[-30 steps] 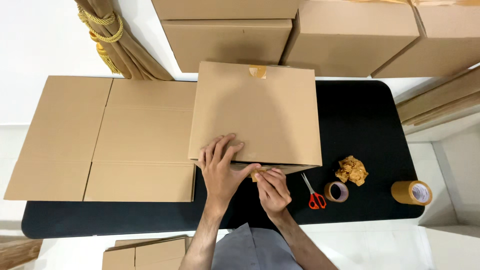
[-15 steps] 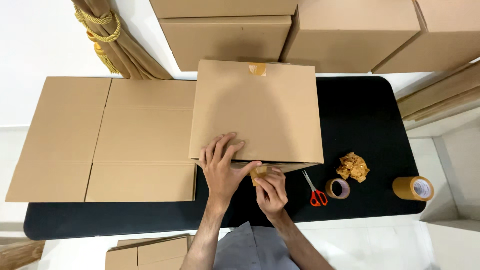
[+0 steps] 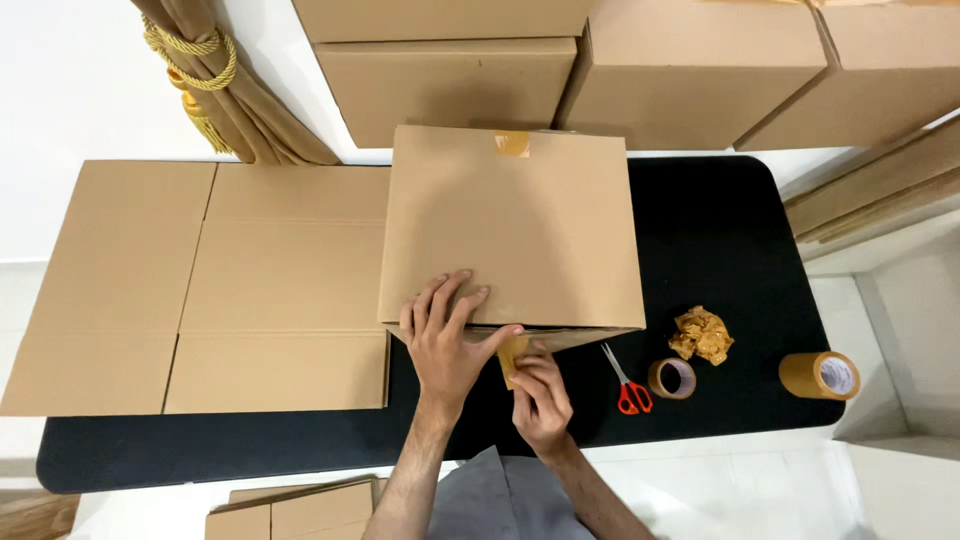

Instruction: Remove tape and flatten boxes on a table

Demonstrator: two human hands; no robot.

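A closed cardboard box [image 3: 515, 225] stands on the black table [image 3: 730, 240], with a bit of brown tape on its far top edge. My left hand [image 3: 446, 335] lies flat on the box's near top edge, fingers spread. Just below that edge, my right hand [image 3: 541, 393] pinches a strip of brown tape [image 3: 512, 353] that hangs from the box's front.
Right of my hands lie red-handled scissors [image 3: 626, 385], a small tape roll [image 3: 673, 378], a crumpled tape wad [image 3: 702, 334] and a larger brown tape roll [image 3: 821, 375]. A flattened carton [image 3: 200, 285] covers the table's left. More boxes [image 3: 690, 70] stand behind; a tied curtain [image 3: 215, 80] hangs far left.
My right hand has shifted slightly up to the tape strip at the box's front edge. The left hand and the box have stayed put.
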